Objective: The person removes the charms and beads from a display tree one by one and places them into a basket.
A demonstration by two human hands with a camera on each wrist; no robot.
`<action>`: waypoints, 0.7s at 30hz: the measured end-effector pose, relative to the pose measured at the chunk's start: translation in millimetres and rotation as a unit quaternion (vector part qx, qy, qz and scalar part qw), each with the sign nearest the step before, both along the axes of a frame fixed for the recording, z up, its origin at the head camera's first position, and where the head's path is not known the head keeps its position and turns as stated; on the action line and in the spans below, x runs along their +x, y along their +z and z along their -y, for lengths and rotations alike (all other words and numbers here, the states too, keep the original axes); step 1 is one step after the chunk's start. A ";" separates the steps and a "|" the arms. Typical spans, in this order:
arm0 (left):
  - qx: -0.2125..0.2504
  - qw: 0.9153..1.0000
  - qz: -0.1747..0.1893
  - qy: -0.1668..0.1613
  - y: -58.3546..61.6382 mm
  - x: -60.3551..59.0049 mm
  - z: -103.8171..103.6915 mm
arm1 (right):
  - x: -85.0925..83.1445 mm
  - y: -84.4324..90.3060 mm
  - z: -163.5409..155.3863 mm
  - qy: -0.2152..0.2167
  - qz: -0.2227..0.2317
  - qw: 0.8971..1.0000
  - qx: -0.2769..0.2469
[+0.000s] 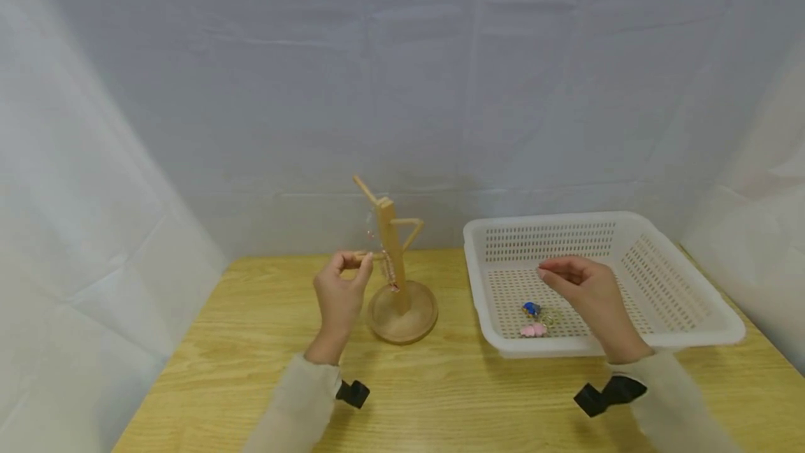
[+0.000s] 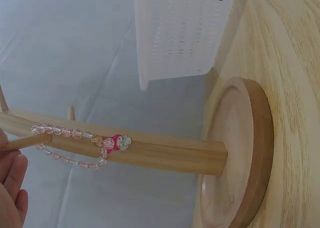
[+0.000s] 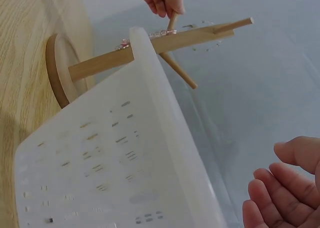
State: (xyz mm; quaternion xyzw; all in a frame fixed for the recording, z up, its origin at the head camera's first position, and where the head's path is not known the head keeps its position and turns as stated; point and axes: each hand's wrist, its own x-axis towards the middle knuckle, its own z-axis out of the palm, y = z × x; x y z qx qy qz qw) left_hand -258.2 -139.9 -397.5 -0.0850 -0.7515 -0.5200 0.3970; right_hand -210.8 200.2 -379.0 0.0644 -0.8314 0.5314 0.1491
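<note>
A wooden jewellery stand (image 1: 399, 285) with a round base and several pegs stands upright on the table. My left hand (image 1: 338, 291) pinches one of its pegs near the tip. On that peg hangs a pink and clear beaded bracelet (image 2: 77, 133) with a pink charm, lying against the post just beyond the fingers. Another strand of clear beads (image 1: 370, 233) hangs by the upper peg. Over the white basket (image 1: 682, 278) is my right hand (image 1: 581, 292), its fingers loosely bent with nothing between them. Inside the basket lie a blue charm (image 1: 531, 309) and a pink charm (image 1: 534, 330).
The basket stands to the right of the stand on the wooden table (image 1: 440, 397), its tall perforated walls under the right hand. White cloth (image 1: 402, 103) hangs behind and on both sides.
</note>
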 end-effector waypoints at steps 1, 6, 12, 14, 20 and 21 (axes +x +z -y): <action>0.000 1.000 -0.006 0.001 -4.2 -3.1 0.4 | -0.3 0.0 1.5 0.003 0.000 1.000 -0.002; -0.006 0.999 -0.043 -0.002 -9.3 -5.5 -3.6 | -2.3 -1.1 10.1 0.023 0.007 1.000 -0.018; -0.023 0.996 -0.085 0.001 -10.2 -6.3 -11.7 | -5.6 -0.7 21.1 0.040 0.025 0.998 -0.029; -0.027 0.995 -0.092 0.003 -10.0 -6.1 -13.0 | -6.6 0.4 26.3 0.046 0.026 0.998 -0.033; -0.040 0.994 -0.100 0.006 -9.4 -6.3 -11.1 | -8.6 3.4 47.6 0.080 0.029 0.995 -0.059; -0.047 0.994 -0.103 0.005 -9.0 -6.4 -10.3 | -8.8 4.0 51.8 0.085 0.030 0.994 -0.064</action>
